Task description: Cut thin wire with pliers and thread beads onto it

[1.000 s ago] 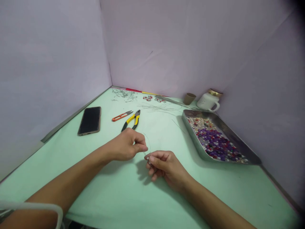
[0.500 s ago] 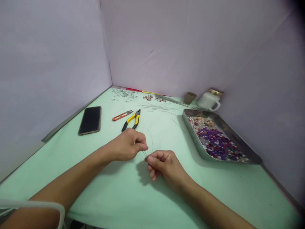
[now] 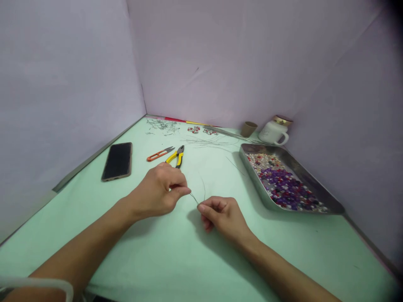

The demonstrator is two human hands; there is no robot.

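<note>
A thin wire (image 3: 194, 197) runs between my two hands over the green tabletop. My left hand (image 3: 166, 188) pinches one part of it between thumb and forefinger. My right hand (image 3: 220, 214) is closed on the other part, thumb against forefinger, and a loose end curves up above its fingertips. Just behind my left hand lie yellow-and-black pliers (image 3: 176, 157), their handles partly covered by that hand. Orange thread snips (image 3: 160, 154) rest to the left of the pliers.
A metal tray (image 3: 256, 184) of mixed beads stands on the right. Behind it are a white lidded mug (image 3: 273, 132) and a brown cup (image 3: 248, 129). A phone (image 3: 117, 162) lies at left. Toward the back are loose wires (image 3: 210, 141), wire scraps (image 3: 162, 125) and beaded pieces (image 3: 193, 129).
My hands have moved apart, the left going left and the right slightly right. More of the wire now shows between them.
</note>
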